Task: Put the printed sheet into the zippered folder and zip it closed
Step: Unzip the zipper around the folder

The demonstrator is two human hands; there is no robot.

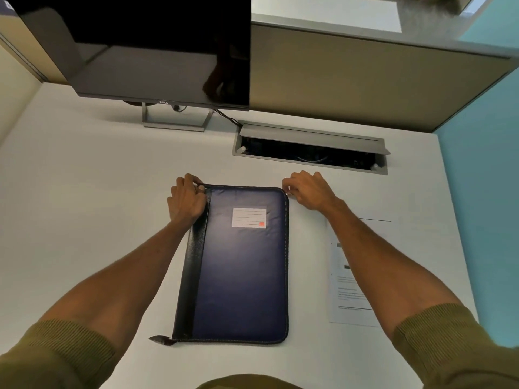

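Observation:
A dark blue zippered folder (241,270) with a black spine strip and a white label lies flat and closed on the white desk, its long side running away from me. My left hand (186,199) pinches the folder's far left corner at the spine. My right hand (307,190) has its fingers curled at the far right corner, where a small zipper pull seems to sit between the fingertips. A brown zipper tab (160,339) sticks out at the near left corner. The printed sheet (356,276) lies on the desk to the right, partly under my right forearm.
A black monitor (157,51) on a grey stand stands at the back left. An open cable hatch (309,148) is set into the desk just beyond my right hand. A grey partition (365,80) closes the back, and a blue wall (483,192) the right side.

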